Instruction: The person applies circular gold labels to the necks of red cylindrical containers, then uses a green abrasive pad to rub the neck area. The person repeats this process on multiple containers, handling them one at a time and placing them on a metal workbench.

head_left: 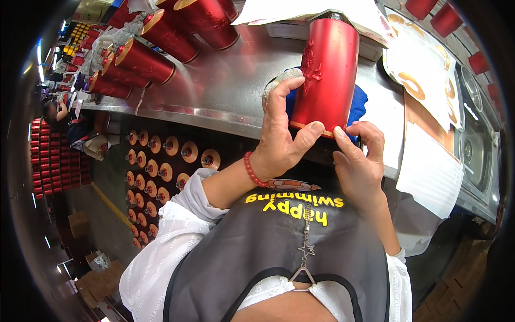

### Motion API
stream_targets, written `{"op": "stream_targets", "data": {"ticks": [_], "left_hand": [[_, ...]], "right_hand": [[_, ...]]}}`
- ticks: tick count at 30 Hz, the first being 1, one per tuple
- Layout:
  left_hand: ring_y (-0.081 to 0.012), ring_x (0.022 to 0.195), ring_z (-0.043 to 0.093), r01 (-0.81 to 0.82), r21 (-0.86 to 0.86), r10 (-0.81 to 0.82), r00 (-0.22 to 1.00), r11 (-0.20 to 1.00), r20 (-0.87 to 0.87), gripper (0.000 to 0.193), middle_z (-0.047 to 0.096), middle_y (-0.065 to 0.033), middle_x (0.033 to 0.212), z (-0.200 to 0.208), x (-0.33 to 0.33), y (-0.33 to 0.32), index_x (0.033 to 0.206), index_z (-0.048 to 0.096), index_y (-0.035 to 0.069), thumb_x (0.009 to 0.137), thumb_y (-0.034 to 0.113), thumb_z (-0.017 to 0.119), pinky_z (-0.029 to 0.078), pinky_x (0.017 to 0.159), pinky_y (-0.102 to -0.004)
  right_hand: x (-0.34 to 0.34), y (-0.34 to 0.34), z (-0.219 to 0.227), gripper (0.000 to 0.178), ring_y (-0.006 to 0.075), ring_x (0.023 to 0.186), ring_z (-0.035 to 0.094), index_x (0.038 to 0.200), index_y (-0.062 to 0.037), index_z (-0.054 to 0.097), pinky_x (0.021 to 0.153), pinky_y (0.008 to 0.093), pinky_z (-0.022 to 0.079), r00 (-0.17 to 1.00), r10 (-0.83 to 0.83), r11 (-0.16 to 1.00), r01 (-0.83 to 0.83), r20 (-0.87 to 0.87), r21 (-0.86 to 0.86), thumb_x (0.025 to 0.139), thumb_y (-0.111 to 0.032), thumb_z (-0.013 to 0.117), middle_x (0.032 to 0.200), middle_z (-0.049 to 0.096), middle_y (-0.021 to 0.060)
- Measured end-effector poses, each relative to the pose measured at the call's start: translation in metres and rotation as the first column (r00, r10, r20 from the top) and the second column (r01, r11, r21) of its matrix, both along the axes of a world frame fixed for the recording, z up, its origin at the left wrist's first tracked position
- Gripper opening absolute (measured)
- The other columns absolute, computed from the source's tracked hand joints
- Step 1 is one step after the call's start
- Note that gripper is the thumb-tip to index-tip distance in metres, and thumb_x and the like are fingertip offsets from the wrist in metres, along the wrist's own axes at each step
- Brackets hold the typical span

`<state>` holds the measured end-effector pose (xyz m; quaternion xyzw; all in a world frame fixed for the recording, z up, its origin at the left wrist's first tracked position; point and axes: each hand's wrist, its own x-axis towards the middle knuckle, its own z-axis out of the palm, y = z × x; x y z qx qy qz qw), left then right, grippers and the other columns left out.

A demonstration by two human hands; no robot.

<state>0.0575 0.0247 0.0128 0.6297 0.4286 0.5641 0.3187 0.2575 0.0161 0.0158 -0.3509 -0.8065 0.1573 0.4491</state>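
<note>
Red bottle: your red bottle (pixel 335 80) lies in front of you over the steel bench (pixel 225 72), gold rim (pixel 310 128) toward you, neck (pixel 336 16) away, with the blue cloth (pixel 358 104) showing on both sides beneath it.
Left hand: your left hand (pixel 274 139) is spread wide, thumb tip at the rim and forefinger along the flank; nothing is wrapped in it.
Right hand: your right hand (pixel 365 161) is half curled, one fingertip at the rim's right corner; you cannot tell from here whether it pinches.
Shell: expect it stiff, probably moderately heavy, and slick on its glossy red side, so it could roll.
Raised relief: treat the relief (pixel 311 70) on the left flank as the delicate part; pressing there may mar it.
Where to hold: cup the smooth sides and steady the rim, keeping your fingers off the relief.
Neck end: the neck is mostly hidden by the body, and you cannot judge any cap.
Underside: how the bottle is supported is out of sight.
Pale wrapping: the wrapping (pixel 290 75) by your left fingers is hard to make out.
</note>
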Motion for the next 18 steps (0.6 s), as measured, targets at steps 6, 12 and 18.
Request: {"op": "stream_targets", "data": {"ticks": [6,12,18], "left_hand": [[-0.0323,0.132,0.046,0.058,0.437,0.205,0.822,0.898,-0.531,0.042,0.064,-0.0174,0.127,-0.004,-0.035,-0.019,0.132,0.053,0.004,0.101,0.031,0.059,0.020,0.121,-0.0531],[-0.0287,0.118,0.055,0.071,0.503,0.231,0.827,0.861,-0.512,0.031,0.069,-0.0088,0.114,0.004,-0.032,-0.010,0.124,0.063,0.009,0.099,0.027,0.062,0.020,0.120,-0.0523],[-0.0259,0.120,0.046,-0.017,-0.006,0.016,0.997,1.000,-0.070,0.056,0.054,-0.0126,0.128,0.000,-0.015,0.004,0.135,0.047,0.002,0.094,0.033,0.069,0.026,0.110,-0.0412]], "right_hand": [[0.001,0.001,-0.001,0.059,0.0321,0.107,0.054,0.126,-0.0073,0.067,0.093,0.0425,0.046,0.999,0.022,0.999,-0.024,-0.046,-0.044,0.069,0.008,0.072,0.113,0.055,0.0126],[0.000,0.000,-0.006,0.063,0.0320,0.106,0.054,0.130,-0.0039,0.063,0.093,0.0421,0.046,0.996,0.009,0.997,-0.015,-0.083,-0.070,0.069,0.008,0.072,0.112,0.054,0.0134],[0.001,0.001,-0.002,0.064,0.0317,0.106,0.054,0.130,-0.0047,0.064,0.092,0.0421,0.046,0.999,0.015,0.997,-0.018,-0.042,-0.069,0.068,0.009,0.072,0.112,0.054,0.0133]]}}
